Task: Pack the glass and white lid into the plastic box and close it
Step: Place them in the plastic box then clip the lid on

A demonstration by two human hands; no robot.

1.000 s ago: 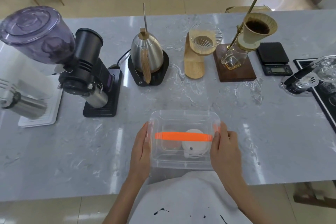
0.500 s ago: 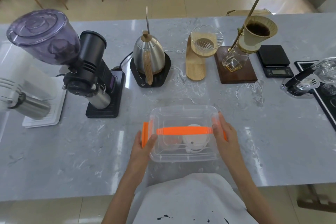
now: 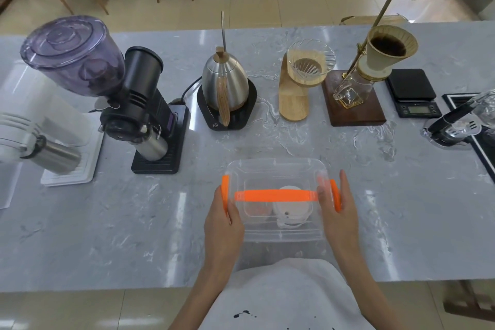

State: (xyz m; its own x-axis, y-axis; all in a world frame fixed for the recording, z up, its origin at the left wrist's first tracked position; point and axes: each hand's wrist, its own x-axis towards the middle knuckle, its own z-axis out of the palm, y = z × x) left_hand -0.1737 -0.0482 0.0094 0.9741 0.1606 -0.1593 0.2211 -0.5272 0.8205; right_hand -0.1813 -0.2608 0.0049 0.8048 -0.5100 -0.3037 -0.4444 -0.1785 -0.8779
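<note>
1. A clear plastic box (image 3: 277, 169) sits at the near edge of a grey marble counter (image 3: 375, 209), its transparent cover on top and an orange carry handle (image 3: 276, 195) lying flat across the middle.
2. Inside the box, seen through the cover, the white lid (image 3: 292, 210) rests right of centre; just left of it a pale, pinkish form (image 3: 257, 209) appears to be the glass, though the plastic blurs it too much to be sure.
3. An orange latch (image 3: 225, 195) stands at the box's left end and another orange latch (image 3: 335, 194) at its right end; whether either is fully snapped down cannot be told.
4. Both bare forearms reach forward from the bottom of the frame, flanking the box, above a white garment with dark flecks.
5. The left hand (image 3: 223, 225) is loosely curled against the box's left end, thumb on the cover's edge and fingers behind the left latch, gripping that side.
6. The right hand (image 3: 338, 218) is nearly flat, fingers extended forward along the right end, palm pressed to the right latch rather than clenched around it.
7. Farther back on the counter stand a black coffee grinder (image 3: 142, 104), a steel gooseneck kettle (image 3: 223, 86) on its base, a glass dripper (image 3: 310, 61) on a wooden stand, a pour-over cone (image 3: 388, 48) over a glass server, and a black scale (image 3: 412, 91).
</note>
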